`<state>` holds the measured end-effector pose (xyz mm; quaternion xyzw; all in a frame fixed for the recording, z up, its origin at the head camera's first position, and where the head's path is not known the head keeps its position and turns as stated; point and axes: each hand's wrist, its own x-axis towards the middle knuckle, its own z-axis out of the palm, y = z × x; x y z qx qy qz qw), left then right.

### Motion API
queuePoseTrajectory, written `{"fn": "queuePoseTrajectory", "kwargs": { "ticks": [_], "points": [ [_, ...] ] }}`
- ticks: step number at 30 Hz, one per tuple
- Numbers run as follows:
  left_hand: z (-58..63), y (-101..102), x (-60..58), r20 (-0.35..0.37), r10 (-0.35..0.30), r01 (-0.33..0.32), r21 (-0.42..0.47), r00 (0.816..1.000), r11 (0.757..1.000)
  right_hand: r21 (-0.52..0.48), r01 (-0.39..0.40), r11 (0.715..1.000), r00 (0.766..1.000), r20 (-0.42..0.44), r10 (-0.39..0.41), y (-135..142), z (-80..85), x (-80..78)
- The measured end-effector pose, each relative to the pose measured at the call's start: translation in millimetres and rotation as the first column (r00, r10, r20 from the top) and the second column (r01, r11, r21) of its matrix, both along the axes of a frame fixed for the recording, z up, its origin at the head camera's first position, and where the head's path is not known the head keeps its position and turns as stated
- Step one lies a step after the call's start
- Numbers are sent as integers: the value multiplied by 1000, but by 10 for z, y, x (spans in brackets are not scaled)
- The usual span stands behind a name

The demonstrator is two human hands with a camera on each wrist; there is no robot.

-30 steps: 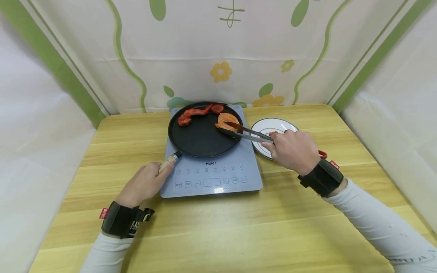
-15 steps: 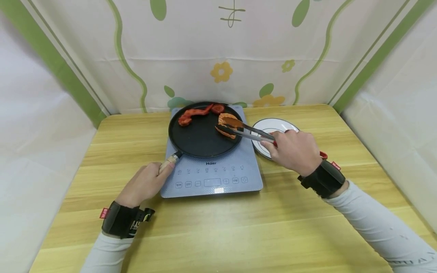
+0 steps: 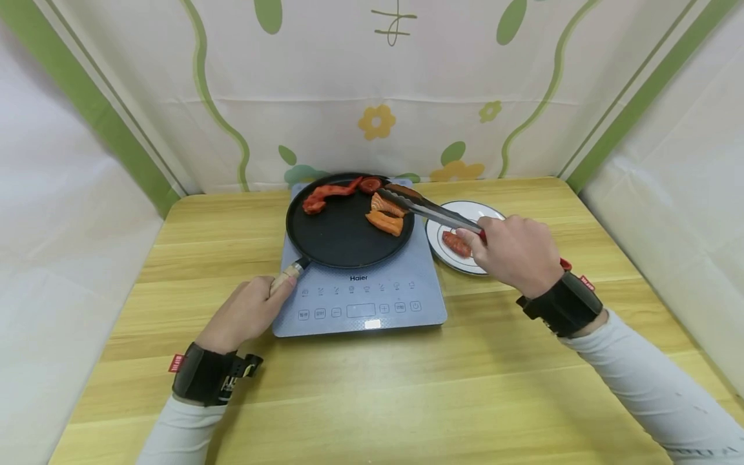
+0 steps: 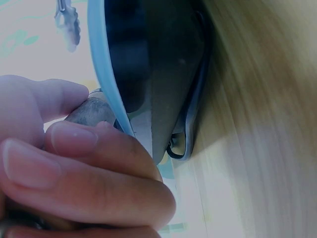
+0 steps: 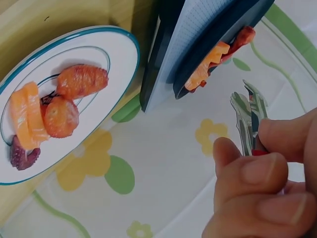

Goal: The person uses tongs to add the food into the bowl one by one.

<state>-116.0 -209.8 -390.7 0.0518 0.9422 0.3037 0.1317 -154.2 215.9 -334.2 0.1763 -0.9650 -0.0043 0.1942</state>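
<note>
My left hand (image 3: 247, 313) grips the wooden handle (image 3: 286, 279) of a round black frying pan (image 3: 343, 242). In the left wrist view its fingers (image 4: 99, 183) curl in front of the handle. My right hand (image 3: 514, 252) holds metal tongs (image 3: 430, 210) with red grips, their tips over the pan's right side. Nothing shows between the tips in the right wrist view. Two orange salmon-like pieces (image 3: 385, 223) lie in the pan below the tongs. Behind them are a round red slice (image 3: 370, 185) and a long, bent red piece of food (image 3: 328, 194).
The pan sits on a Haier induction cooker (image 3: 360, 323). Right of it, partly under my right hand, a white plate (image 5: 124, 49) bears a scored red sausage-like piece (image 5: 81, 81), orange slices (image 5: 27, 116), a round piece and a purple chunk. A patterned cloth (image 3: 314, 84) hangs behind the table.
The tongs have let go of the orange pieces, lifted and shifted back and right with my right hand. More of the plate now shows. My left hand stays on the handle.
</note>
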Motion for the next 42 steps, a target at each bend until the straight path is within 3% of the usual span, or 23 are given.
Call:
{"fn": "queuePoseTrajectory", "kwargs": {
  "ticks": [19, 28, 42],
  "points": [
    [3, 4, -4, 5, 5, -5, -3, 1000, 1000, -15, 66, 998, 998, -6, -66, 276, 49, 163],
    [8, -2, 0, 13, 5, -5, 5, 1000, 1000, -19, 66, 998, 995, -77, -67, 447, 18, 218],
    [-4, -5, -2, 6, 4, -4, 7, 1000, 1000, -9, 103, 995, 992, -66, -104, 602, -46, 334]
  ]
}}
